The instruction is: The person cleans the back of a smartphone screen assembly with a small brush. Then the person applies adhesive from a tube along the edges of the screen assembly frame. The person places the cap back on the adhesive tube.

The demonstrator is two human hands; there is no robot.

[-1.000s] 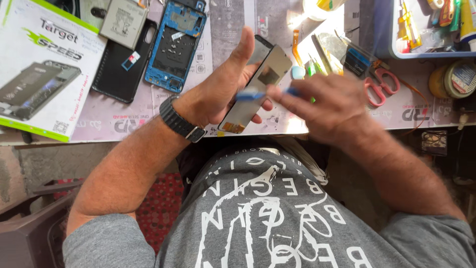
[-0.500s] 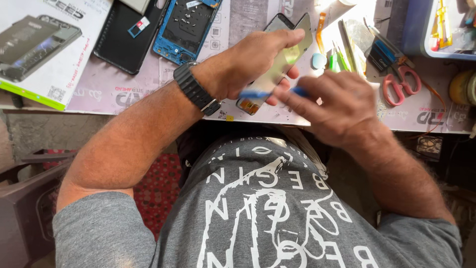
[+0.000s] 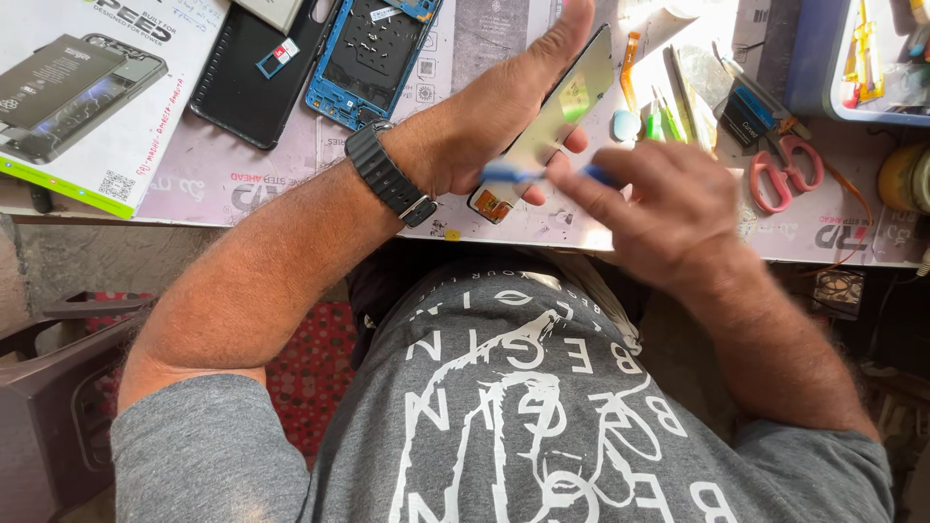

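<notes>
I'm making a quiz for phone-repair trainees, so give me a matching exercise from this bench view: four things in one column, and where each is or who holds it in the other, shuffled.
Things:
1. phone screen panel
2. blue tool
3. red-handled scissors
4. blue phone frame

Places:
A. lying on the mat at the right, past the right hand
B. held tilted in the left hand
C. lying open on the mat, next to a black back cover
D. pinched in the right hand, against the panel

Pairs: 1-B, 2-D, 3-A, 4-C
</notes>
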